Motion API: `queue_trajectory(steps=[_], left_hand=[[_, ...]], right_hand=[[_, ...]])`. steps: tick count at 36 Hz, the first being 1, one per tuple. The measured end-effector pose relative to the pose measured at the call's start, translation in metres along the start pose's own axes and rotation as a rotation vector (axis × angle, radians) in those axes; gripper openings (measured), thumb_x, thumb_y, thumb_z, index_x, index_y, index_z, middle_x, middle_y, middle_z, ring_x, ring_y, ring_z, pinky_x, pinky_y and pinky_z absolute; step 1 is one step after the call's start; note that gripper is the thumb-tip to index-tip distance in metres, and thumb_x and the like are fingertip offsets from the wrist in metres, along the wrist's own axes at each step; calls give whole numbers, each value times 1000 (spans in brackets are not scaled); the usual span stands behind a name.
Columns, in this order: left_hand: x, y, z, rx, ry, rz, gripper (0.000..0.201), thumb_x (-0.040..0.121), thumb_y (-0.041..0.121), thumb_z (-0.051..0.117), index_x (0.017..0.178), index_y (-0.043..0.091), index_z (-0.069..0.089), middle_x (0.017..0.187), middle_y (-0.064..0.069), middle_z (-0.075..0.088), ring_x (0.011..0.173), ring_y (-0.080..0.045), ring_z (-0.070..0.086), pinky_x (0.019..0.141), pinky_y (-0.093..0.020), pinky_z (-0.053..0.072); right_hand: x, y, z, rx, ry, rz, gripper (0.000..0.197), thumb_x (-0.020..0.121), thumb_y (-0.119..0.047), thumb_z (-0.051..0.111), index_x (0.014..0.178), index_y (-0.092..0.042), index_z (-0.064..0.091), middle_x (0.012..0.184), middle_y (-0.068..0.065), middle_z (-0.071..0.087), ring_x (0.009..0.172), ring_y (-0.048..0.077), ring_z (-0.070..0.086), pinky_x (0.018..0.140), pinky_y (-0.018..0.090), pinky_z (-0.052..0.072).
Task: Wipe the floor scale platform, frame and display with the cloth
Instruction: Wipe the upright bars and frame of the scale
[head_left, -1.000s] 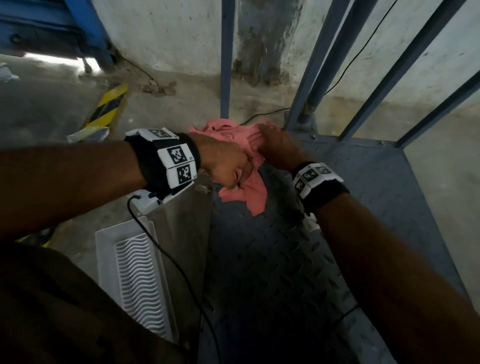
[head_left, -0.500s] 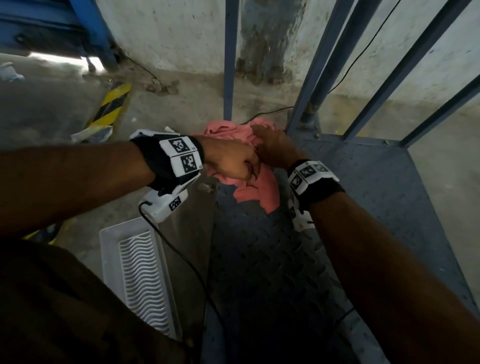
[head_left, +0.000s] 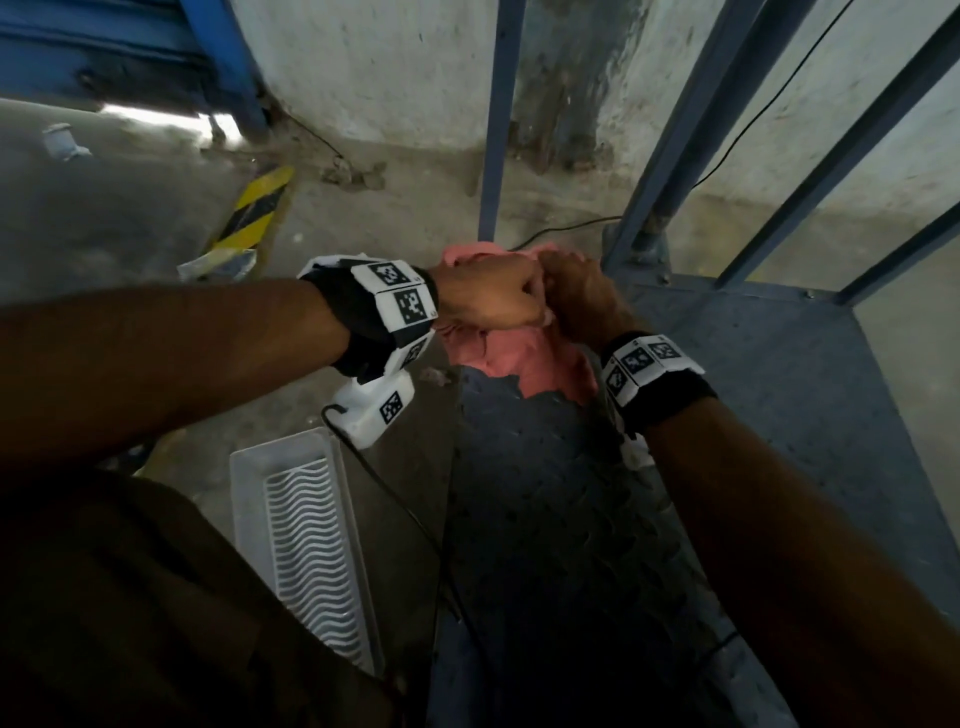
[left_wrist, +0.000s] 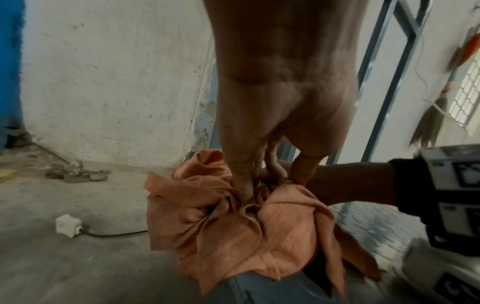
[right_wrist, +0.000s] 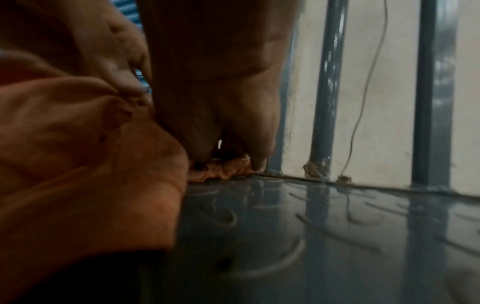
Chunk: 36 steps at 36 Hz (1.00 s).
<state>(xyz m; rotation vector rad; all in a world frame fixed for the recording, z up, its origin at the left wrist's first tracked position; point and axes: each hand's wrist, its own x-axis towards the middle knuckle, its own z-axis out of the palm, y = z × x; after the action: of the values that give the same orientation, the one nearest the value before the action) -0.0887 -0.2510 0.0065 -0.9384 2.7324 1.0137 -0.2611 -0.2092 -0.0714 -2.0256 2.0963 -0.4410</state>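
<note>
overhead first: left hand (head_left: 488, 296) and right hand (head_left: 582, 304) pressed knuckle to knuckle, both with fingers curled into the cloth (head_left: 524, 364). cloth bunched at the far left corner of the platform (head_left: 753, 374), pink, lower folds spilling onto the tread plate below the hands. frame (head_left: 670, 150) rising in blue bars just beyond the cloth, one upright straight behind it, slanted bars off the platform's far edge. white tray (head_left: 306, 540) with wavy ribs lying on the floor left of the platform, near edge. yellow-black strip (head_left: 252, 218) on the floor well left of the platform's far corner. thin cable (head_left: 571, 228) trailing along the floor past the far edge. display not made out anywhere.

next, from the left wrist: left hand (left_wrist: 280, 98) seen from the back, fingers (left_wrist: 241, 174) dug down into the top of the cloth (left_wrist: 228, 226), gripping a gathered knot of it. right hand mostly hidden behind the fingers, only the forearm and wristband reaching in over the platform (left_wrist: 384, 224). cloth draped over the platform's corner, folds hanging past the edge toward the floor. small white box (left_wrist: 68, 225) with a dark cord on the floor left of the platform.

last, from the right wrist, blurred: right hand (right_wrist: 215, 86) low over the platform (right_wrist: 324, 236), fingertips (right_wrist: 259, 162) pinching a ruffled edge of cloth (right_wrist: 85, 164) against the plate near the far edge. bulk of the cloth heaped left of the hand. frame (right_wrist: 330, 82) bars standing at the platform's far edge, thin wire (right_wrist: 369, 82) hanging between them.
</note>
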Motion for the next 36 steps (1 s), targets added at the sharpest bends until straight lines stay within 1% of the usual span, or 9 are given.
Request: queue_trajectory(steps=[2,7,11,15,18,22,25,29,36], left_hand=[[-1,0,1,86,98,-5,23,91,25,67,102,4,71,99,-12,73,78,-15,61,57,-17,41],[0,-6,8,384,48,9,28,89,38,63,95,13,53,109,-17,65,106,-36,60,82,-34,43],[3,-9,19,526,-98,31,33,98,39,51,116,13,60,116,-17,56,125,-33,38,95,-32,23],[6,-8,17,530,-166,31,31,81,44,32,71,19,48,90,-6,52,113,-33,48,110,-42,32],[9,-5,18,439,-141,50,47,80,46,39,85,6,64,96,-11,65,98,-31,59,87,-40,48],[13,-3,11,526,-151,12,46,93,47,52,116,9,64,115,-11,65,102,-34,61,74,-32,43],[13,-7,12,508,-158,20,58,78,54,60,124,17,64,122,-9,66,109,-32,63,86,-34,53],[9,7,13,592,-200,39,23,91,45,55,86,22,53,109,-10,63,91,-29,50,87,-36,44],[0,6,16,508,-148,48,25,81,46,49,83,21,51,80,-5,58,74,-28,53,73,-39,51]], right_hand=[[-7,-11,-7,68,17,15,55,87,-40,41,115,-1,68,111,21,70,101,42,66,84,47,53],[-15,-15,-21,83,86,90,37,91,-18,67,126,-10,69,111,24,72,101,44,67,88,44,51],[-11,-9,-4,-47,62,111,64,86,-38,37,130,2,61,123,29,64,110,49,62,95,54,49],[-3,-20,-2,-73,-42,95,97,74,-57,20,146,4,43,148,25,46,139,39,42,118,50,28],[-4,-12,-3,-19,-10,-32,87,76,-44,24,136,12,53,135,34,56,125,48,56,106,57,43],[-18,-2,3,-57,74,-69,53,80,-21,40,106,13,70,100,32,71,79,50,71,60,54,58],[-28,0,6,-113,184,-51,59,86,-31,38,120,7,67,114,27,70,97,45,70,76,45,57],[-32,-10,5,-213,-33,186,83,88,-49,24,156,0,25,161,19,31,151,34,25,121,51,17],[-12,-13,-6,-250,-61,244,75,97,-45,47,157,-7,24,164,9,27,152,23,22,113,75,-7]])
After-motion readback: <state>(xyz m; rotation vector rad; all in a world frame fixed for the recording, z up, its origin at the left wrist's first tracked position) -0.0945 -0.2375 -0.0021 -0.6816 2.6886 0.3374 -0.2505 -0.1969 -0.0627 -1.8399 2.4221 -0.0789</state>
